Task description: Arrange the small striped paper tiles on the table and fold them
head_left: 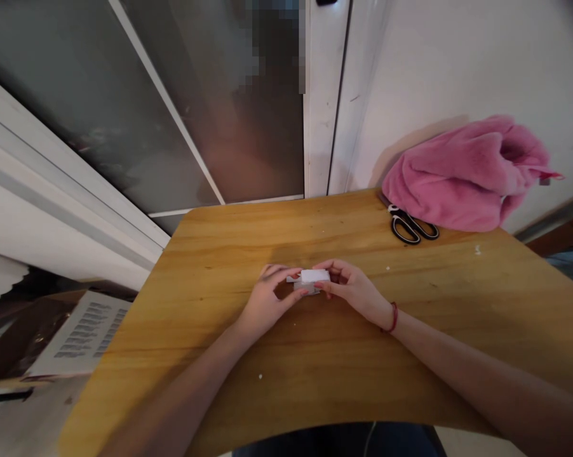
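A small white box is held between both hands just over the middle of the wooden table. A narrow flap juts from its left end. My left hand pinches the box's left side with thumb and fingers. On its right side, my right hand grips it, thumb along the near face and fingers behind. A red cord bracelet circles my right wrist. The far side of the box is hidden by my fingers, and its contents do not show.
Black-handled scissors lie at the table's back right, partly under a pink plush cloth against the wall. Tiny white scraps dot the tabletop. A cardboard box stands left of the table. Behind is a framed glass door.
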